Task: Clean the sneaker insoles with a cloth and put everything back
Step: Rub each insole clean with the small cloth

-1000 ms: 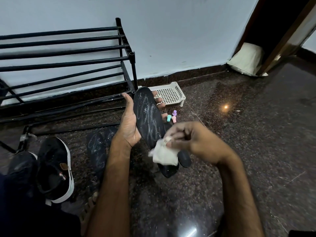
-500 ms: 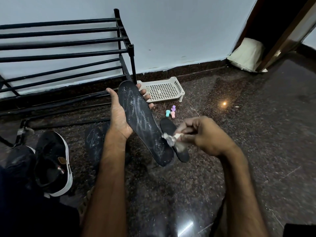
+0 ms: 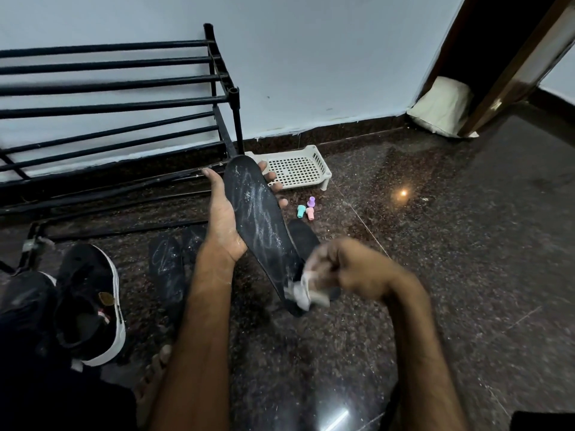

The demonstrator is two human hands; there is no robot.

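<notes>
My left hand (image 3: 224, 219) holds a black insole (image 3: 259, 219) streaked with white marks, fingers curled round its far edge. My right hand (image 3: 348, 269), blurred, grips a crumpled white cloth (image 3: 303, 293) against the insole's near end. A second marked insole (image 3: 166, 269) lies on the floor to the left, partly behind my left forearm. Another dark insole (image 3: 303, 237) lies on the floor behind the held one. Black sneakers with white soles (image 3: 90, 300) stand at the left.
A black metal shoe rack (image 3: 124, 101) stands against the wall on the left. A white perforated plastic tray (image 3: 295, 168) sits by the wall, three small coloured caps (image 3: 306, 209) in front of it. A pale pillow (image 3: 441, 104) leans by the door frame. The floor is dark polished granite.
My right hand with the cloth has swept down to the near end of the insole. My left hand keeps the insole at about the same tilt.
</notes>
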